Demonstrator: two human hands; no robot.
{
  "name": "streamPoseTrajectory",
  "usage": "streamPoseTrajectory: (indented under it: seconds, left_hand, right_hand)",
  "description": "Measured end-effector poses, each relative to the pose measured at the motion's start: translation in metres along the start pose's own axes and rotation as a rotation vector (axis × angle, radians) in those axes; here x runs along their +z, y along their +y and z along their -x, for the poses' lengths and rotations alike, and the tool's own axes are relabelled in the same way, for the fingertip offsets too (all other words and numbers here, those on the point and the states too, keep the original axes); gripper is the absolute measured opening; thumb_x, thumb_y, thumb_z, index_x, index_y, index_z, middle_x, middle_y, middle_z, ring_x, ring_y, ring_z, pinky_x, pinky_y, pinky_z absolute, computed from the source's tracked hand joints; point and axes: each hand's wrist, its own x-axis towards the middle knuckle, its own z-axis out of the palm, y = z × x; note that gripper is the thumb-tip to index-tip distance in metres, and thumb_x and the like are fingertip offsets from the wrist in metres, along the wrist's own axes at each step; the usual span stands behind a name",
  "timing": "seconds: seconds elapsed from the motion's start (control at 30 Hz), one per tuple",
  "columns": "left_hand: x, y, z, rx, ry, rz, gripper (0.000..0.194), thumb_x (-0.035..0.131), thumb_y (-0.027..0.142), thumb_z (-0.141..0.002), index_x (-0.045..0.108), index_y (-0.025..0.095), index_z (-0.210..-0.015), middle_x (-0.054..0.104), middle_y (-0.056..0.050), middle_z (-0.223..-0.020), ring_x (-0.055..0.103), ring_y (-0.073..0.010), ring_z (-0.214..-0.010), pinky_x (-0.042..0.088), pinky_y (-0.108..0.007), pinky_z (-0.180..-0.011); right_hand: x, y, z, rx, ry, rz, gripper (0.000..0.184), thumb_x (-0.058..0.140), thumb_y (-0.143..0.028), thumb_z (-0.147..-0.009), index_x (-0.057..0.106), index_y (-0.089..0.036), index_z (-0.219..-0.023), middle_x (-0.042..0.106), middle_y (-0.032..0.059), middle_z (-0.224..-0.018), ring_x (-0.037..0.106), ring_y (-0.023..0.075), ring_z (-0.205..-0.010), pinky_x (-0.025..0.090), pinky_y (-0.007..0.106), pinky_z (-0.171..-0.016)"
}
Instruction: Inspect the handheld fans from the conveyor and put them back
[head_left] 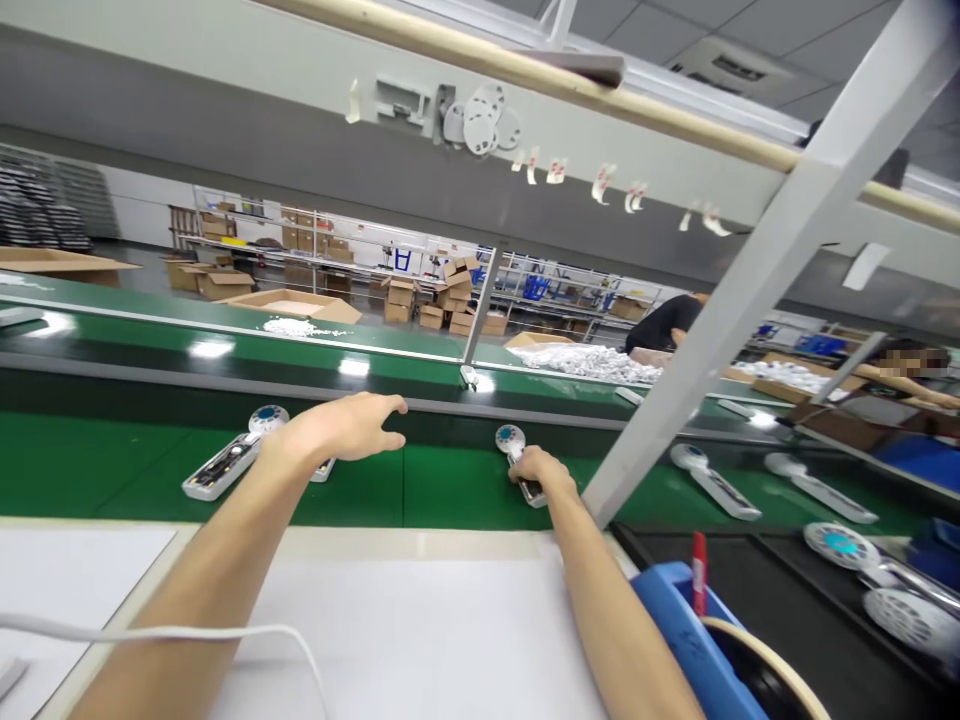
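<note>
One device [511, 438] is gripped by its handle [534, 494] in the right hand [543, 468], presumably for its slimness; the left hand [352, 426] is held empty, fingers parted.

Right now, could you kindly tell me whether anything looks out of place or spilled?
Possibly the small white pieces on the far green surface: they lie in a loose, straggling heap outside any box.
</note>
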Motion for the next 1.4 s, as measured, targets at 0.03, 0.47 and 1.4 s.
streamPoseTrajectory:
  seconds: [0.03,0.47,1.4]
  left_hand:
    - [0.001,-0.001,-0.002,0.005,-0.004,0.000,0.056,0.052,0.045,-0.090,0.045,0.029,-0.144,0.054,-0.009,-0.140,0.060,-0.0282,-0.114,0.049,-0.033,-0.088]
    - [0.011,-0.003,-0.006,0.140,0.158,0.005,0.061,0.053,0.047,-0.091,0.040,0.030,-0.147,0.047,-0.006,-0.146,0.051,-0.0301,-0.127,0.045,-0.038,-0.101]
    - [0.009,0.051,0.036,0.665,0.464,0.346,0.111,0.079,0.023,-0.072,0.006,0.035,-0.156,0.020,-0.006,-0.158,0.059,-0.0198,-0.103,0.060,-0.032,-0.085]
  right_hand:
    - [0.001,-0.002,0.003,-0.037,-0.044,-0.069,0.024,0.064,-0.034,-0.094,0.064,-0.012,-0.103,0.067,0.0057,-0.097,0.066,0.0175,-0.087,0.056,0.037,-0.081]
    - [-0.039,-0.071,0.105,-0.585,-0.411,-1.068,0.028,0.049,-0.008,-0.074,0.055,-0.016,-0.100,0.066,0.0078,-0.108,0.071,0.0193,-0.090,0.062,0.035,-0.077]
    - [-0.044,-0.076,0.202,-1.041,-0.567,-1.212,0.073,0.061,-0.012,-0.065,0.039,-0.028,-0.133,0.067,0.0028,-0.110,0.069,0.0214,-0.088,0.059,0.028,-0.058]
